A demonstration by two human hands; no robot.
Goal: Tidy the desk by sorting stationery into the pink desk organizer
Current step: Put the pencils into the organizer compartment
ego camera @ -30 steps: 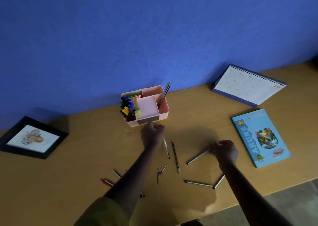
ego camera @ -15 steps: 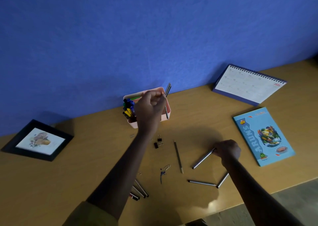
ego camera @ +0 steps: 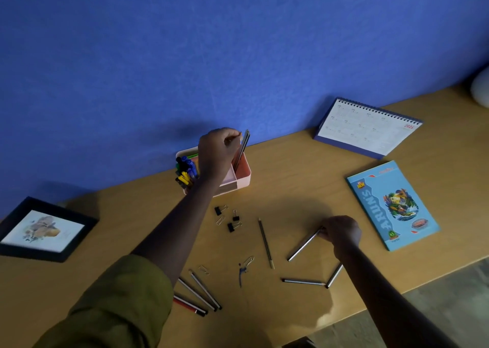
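At the left edge of the desk [ego camera: 291,189] lies a framed picture [ego camera: 39,231], and three pens [ego camera: 203,293] sit by the front edge, partly under your left forearm. Against the back edge stands the pink desk organizer [ego camera: 242,178], with markers [ego camera: 185,170] in its left compartment. Your left hand [ego camera: 215,151] is directly over it, fingers curled, fingertips pinched on the top end of the leaning pens [ego camera: 242,149] in the right compartment; which one you hold cannot be told. In front of the organizer are binder clips [ego camera: 230,219], and a thin pencil [ego camera: 266,243] lies with its point toward the back edge. Further right, your right hand [ego camera: 341,232] rests on the desk, fingers closed round the upper end of a silver pen [ego camera: 304,245]. Its long axis runs diagonally, the free tip toward the front-left, and it lies flat on the wood. This pen is probably your next one, and the organizer sits well apart from it, leftward and toward the wall, so you will likely have to swing it upright across the pencil and clips. Two more pens [ego camera: 304,282] meet tip to tip near the front edge, nearer your right hand than your left. A blue notebook [ego camera: 391,204] and a desk calendar [ego camera: 367,128] fill the right end.
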